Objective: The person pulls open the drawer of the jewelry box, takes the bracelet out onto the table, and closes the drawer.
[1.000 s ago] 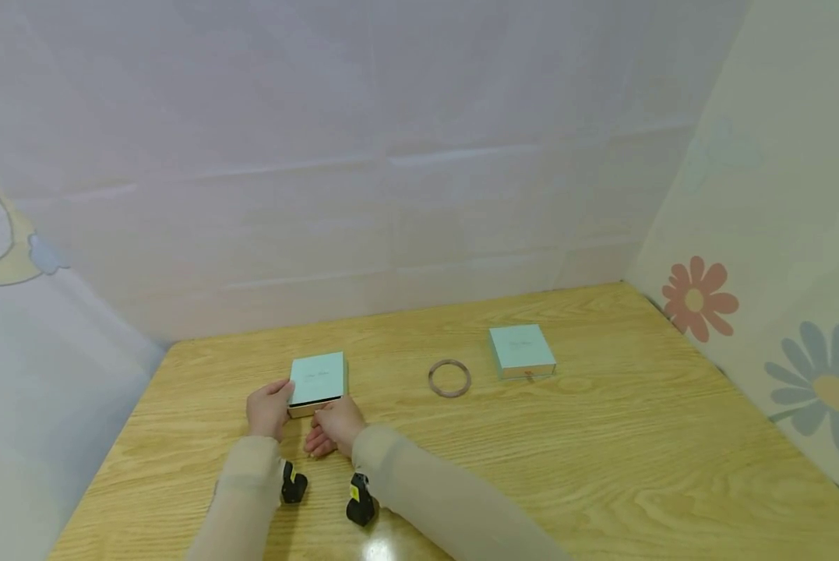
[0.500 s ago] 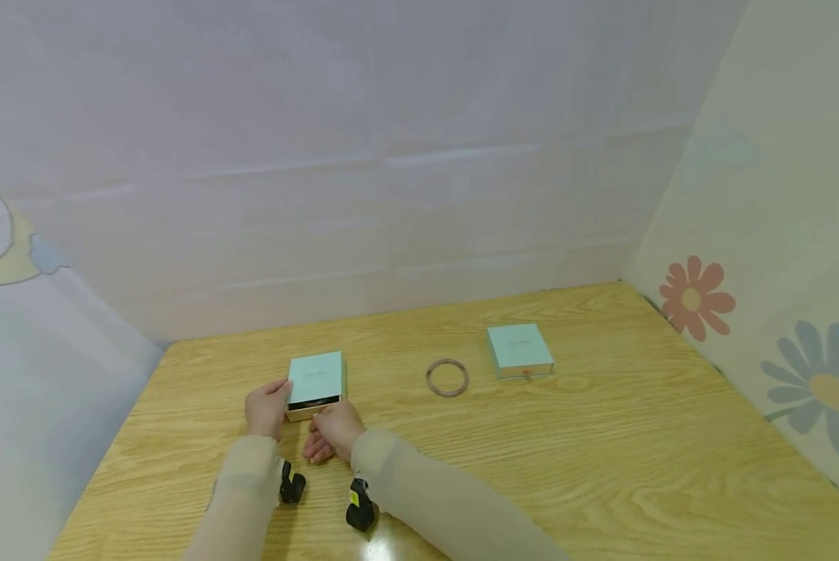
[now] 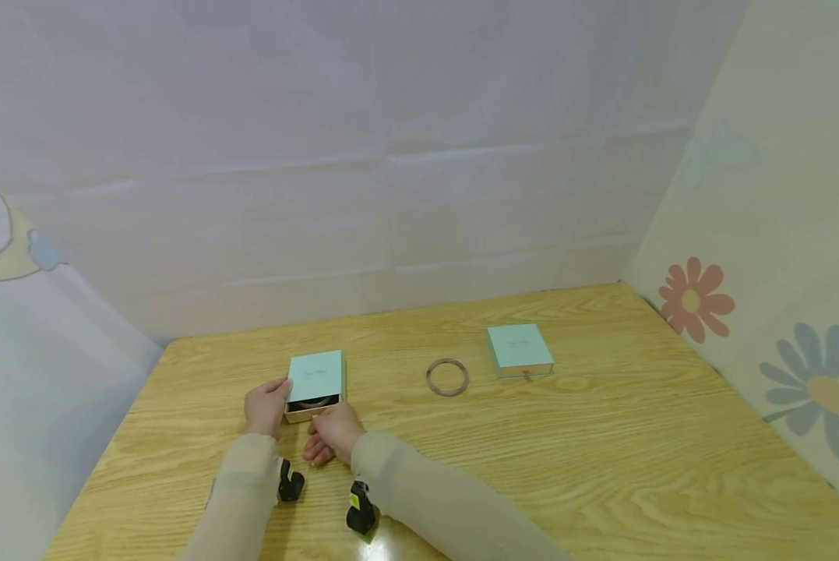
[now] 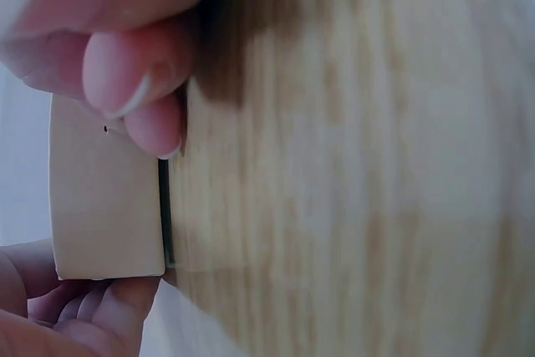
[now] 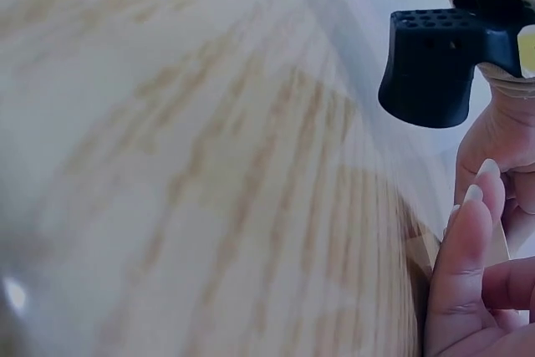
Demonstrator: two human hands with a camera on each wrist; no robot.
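A pale mint drawer-style gift box (image 3: 317, 375) lies at the left of the table, its cream drawer (image 3: 310, 416) partly out toward me. Part of a ring-shaped bangle (image 3: 315, 403) shows on the drawer's dark inside. My left hand (image 3: 265, 407) grips the box's left side, thumb near the top edge. Curled at the drawer front, my right hand (image 3: 336, 430) pinches a small pull string. The left wrist view shows the plain drawer front (image 4: 109, 206) with a tiny hole, the right hand's fingers (image 4: 138, 68) over it, and the left hand (image 4: 75, 315) below.
A brownish bangle (image 3: 448, 377) lies flat on the wooden table (image 3: 601, 436), right of the box. Beyond it stands a second mint box (image 3: 520, 351), fully closed. Fabric walls surround the back and sides. Black wrist cameras (image 3: 361, 506) hang from the sleeves.
The drawer has slid farther out toward me, uncovering more of the dark inside and the bangle in it. My right hand has moved slightly nearer with it; my left hand stays on the box.
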